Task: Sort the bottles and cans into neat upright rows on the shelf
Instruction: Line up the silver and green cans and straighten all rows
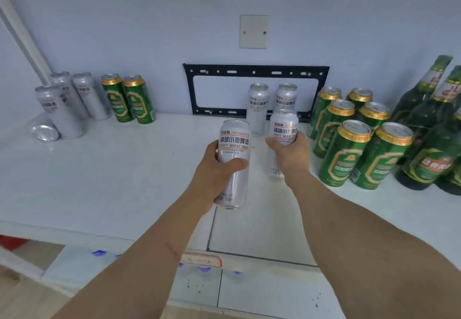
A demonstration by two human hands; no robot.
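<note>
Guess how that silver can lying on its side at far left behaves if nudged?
The lying can would likely roll: its round wall rests on the smooth white shelf. It may knock the upright silver can right beside it, which is tall and narrow, so probably tippy. Full or empty cannot be told, so its weight is uncertain.

A pale blank wall plate point(254, 31) sits on the light blue wall point(124, 19). Below it, a black metal mounting bracket point(257, 72) is fixed against the wall. A red-edged label point(202, 261) sticks to the front ledge.
</note>
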